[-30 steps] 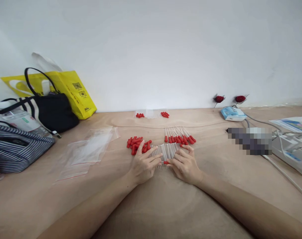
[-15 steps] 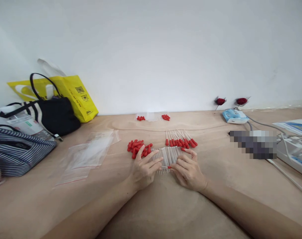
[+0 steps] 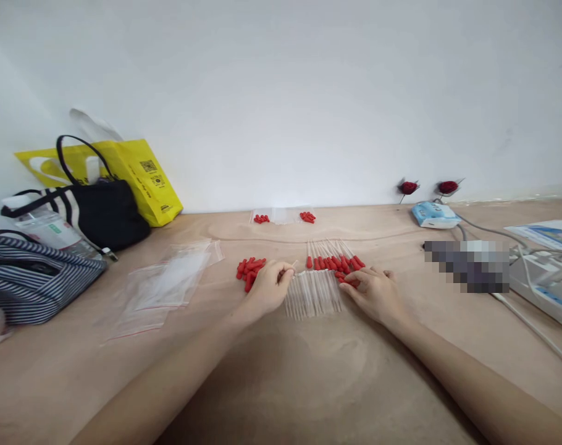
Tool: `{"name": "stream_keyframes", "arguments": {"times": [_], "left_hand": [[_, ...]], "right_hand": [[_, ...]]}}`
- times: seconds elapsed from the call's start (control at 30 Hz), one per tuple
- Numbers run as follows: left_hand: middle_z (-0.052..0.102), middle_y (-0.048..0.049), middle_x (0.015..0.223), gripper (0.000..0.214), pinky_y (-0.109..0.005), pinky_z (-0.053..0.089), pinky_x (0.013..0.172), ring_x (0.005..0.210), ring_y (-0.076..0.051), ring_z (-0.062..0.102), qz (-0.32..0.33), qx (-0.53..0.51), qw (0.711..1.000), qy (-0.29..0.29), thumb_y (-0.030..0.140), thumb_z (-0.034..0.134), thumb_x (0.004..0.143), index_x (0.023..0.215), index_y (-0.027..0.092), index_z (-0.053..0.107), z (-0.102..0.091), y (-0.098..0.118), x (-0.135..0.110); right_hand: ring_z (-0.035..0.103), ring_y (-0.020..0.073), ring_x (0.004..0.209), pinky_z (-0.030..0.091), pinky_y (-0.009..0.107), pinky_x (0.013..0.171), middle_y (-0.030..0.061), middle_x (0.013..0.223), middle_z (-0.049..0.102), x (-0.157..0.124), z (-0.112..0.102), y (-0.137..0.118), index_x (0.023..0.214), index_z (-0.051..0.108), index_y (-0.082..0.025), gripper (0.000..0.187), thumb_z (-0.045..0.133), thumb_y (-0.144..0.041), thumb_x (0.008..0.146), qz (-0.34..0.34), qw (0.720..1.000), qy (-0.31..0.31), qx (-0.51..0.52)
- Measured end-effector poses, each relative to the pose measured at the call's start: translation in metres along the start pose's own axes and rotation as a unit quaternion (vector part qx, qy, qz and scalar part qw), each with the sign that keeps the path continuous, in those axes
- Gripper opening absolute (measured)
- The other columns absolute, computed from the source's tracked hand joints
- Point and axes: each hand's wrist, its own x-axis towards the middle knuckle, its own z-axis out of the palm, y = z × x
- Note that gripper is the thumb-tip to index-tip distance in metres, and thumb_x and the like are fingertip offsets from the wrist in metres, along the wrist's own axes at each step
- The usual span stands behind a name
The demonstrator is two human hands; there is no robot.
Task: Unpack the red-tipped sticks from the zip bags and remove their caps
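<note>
My left hand (image 3: 272, 287) is closed over the right side of a pile of red rubber bulbs (image 3: 249, 267). A thin clear glass tube tip shows at its fingertips; most of the tube is hidden. Between the hands lies a row of clear glass tubes (image 3: 312, 295), side by side. At the right end of this row, the fingertips of my right hand (image 3: 376, 293) are closed on a small red rubber bulb (image 3: 340, 277). Just beyond lie several glass droppers (image 3: 334, 261), their red bulbs toward me and their tubes pointing away.
Clear zip bags (image 3: 165, 287) lie to the left, and small bags with red bulbs (image 3: 307, 217) sit by the wall. Far left are a striped pouch (image 3: 40, 278), a black bag (image 3: 109, 213) and a yellow bag (image 3: 158, 185). On the right are a tissue pack (image 3: 435, 215) and a power strip (image 3: 547, 281).
My left hand has lifted off the tube row and moved slightly left and away, its fingers curling closed. My right hand has shifted right and away from the row's middle toward its far right end.
</note>
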Motion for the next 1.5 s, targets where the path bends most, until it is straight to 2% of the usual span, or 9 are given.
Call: {"name": "stream_keyframes", "arguments": {"times": [0.17, 0.4, 0.67, 0.77, 0.93, 1.0, 1.1, 1.23, 1.5], "left_hand": [[0.063, -0.0005, 0.065, 0.014, -0.022, 0.039, 0.052, 0.059, -0.013, 0.056, -0.104, 0.018, 0.989, -0.099, 0.02, 0.048, 0.071, 0.073, 0.015, 0.061, 0.005, 0.001, 0.018], [0.063, -0.0008, 0.055, 0.033, -0.023, 0.039, 0.049, 0.053, -0.015, 0.058, -0.138, 0.054, 0.983, -0.108, 0.015, 0.054, 0.063, 0.096, 0.012, 0.055, 0.016, 0.004, 0.024], [0.061, 0.0001, 0.049, 0.029, -0.024, 0.04, 0.052, 0.055, -0.016, 0.059, -0.127, 0.073, 0.982, -0.116, 0.013, 0.052, 0.065, 0.094, 0.011, 0.054, 0.018, 0.004, 0.029], [0.061, -0.0002, 0.058, 0.027, -0.025, 0.042, 0.057, 0.062, -0.016, 0.059, -0.076, 0.084, 0.99, -0.082, 0.018, 0.052, 0.069, 0.096, 0.013, 0.053, 0.018, 0.004, 0.018], [0.057, -0.001, 0.067, 0.022, -0.027, 0.044, 0.063, 0.067, -0.015, 0.056, 0.103, 0.107, 0.987, 0.055, 0.028, 0.047, 0.078, 0.095, 0.016, 0.054, 0.015, -0.009, -0.02], [0.06, -0.0033, 0.075, 0.025, -0.03, 0.045, 0.071, 0.076, -0.017, 0.056, 0.163, 0.12, 0.977, 0.063, 0.03, 0.048, 0.079, 0.098, 0.016, 0.055, 0.013, -0.017, -0.032], [0.06, -0.007, 0.1, 0.029, -0.036, 0.042, 0.086, 0.097, -0.019, 0.052, 0.241, 0.127, 0.962, 0.028, 0.029, 0.049, 0.08, 0.106, 0.017, 0.053, 0.008, -0.026, -0.04], [0.057, -0.0082, 0.113, 0.03, -0.041, 0.039, 0.092, 0.111, -0.021, 0.046, 0.263, 0.123, 0.957, 0.004, 0.027, 0.048, 0.081, 0.109, 0.018, 0.053, 0.007, -0.031, -0.039], [0.056, -0.0099, 0.113, 0.028, -0.042, 0.041, 0.093, 0.115, -0.022, 0.043, 0.239, 0.099, 0.966, 0.026, 0.024, 0.05, 0.079, 0.106, 0.016, 0.055, 0.01, -0.034, -0.04]], "right_hand": [[0.054, 0.0174, 0.068, 0.024, 0.032, 0.069, -0.0011, 0.062, 0.063, 0.002, 0.006, -0.001, 0.062, 0.058, -0.023, 0.031, 0.05, -0.049, 0.074, 0.036, 0.999, -0.01, 0.014], [0.053, 0.0167, 0.065, 0.022, 0.031, 0.067, -0.0004, 0.06, 0.064, 0.003, 0.014, 0.0, 0.059, 0.059, -0.022, 0.038, 0.046, -0.053, 0.077, 0.002, 0.999, 0.033, 0.001], [0.055, 0.0164, 0.069, 0.021, 0.032, 0.067, -0.0001, 0.067, 0.066, 0.005, 0.013, 0.001, 0.061, 0.064, -0.024, 0.033, 0.045, -0.044, 0.08, 0.015, 0.999, 0.037, 0.013], [0.055, 0.0156, 0.067, 0.022, 0.031, 0.067, -0.0008, 0.068, 0.066, 0.007, 0.011, 0.005, 0.064, 0.064, -0.024, 0.03, 0.048, -0.045, 0.078, 0.055, 0.997, 0.044, 0.032], [0.056, 0.0177, 0.069, 0.023, 0.032, 0.067, 0.0014, 0.071, 0.066, 0.016, 0.009, 0.011, 0.071, 0.064, -0.023, 0.033, 0.047, -0.05, 0.075, 0.119, 0.991, 0.053, 0.03], [0.056, 0.0192, 0.071, 0.023, 0.032, 0.066, 0.0024, 0.072, 0.066, 0.022, 0.01, 0.01, 0.074, 0.065, -0.023, 0.034, 0.045, -0.051, 0.075, 0.13, 0.991, 0.045, 0.007], [0.056, 0.0206, 0.07, 0.023, 0.033, 0.064, 0.0043, 0.07, 0.065, 0.028, 0.013, 0.009, 0.072, 0.067, -0.024, 0.036, 0.044, -0.051, 0.076, 0.135, 0.989, 0.038, -0.038], [0.055, 0.0203, 0.068, 0.024, 0.033, 0.064, 0.0063, 0.069, 0.064, 0.031, 0.019, 0.008, 0.067, 0.068, -0.023, 0.038, 0.043, -0.05, 0.077, 0.126, 0.989, 0.044, -0.068], [0.052, 0.0189, 0.067, 0.025, 0.032, 0.063, 0.0059, 0.066, 0.061, 0.029, 0.018, 0.007, 0.058, 0.062, -0.02, 0.038, 0.04, -0.042, 0.08, 0.159, 0.984, 0.056, -0.054]]}}
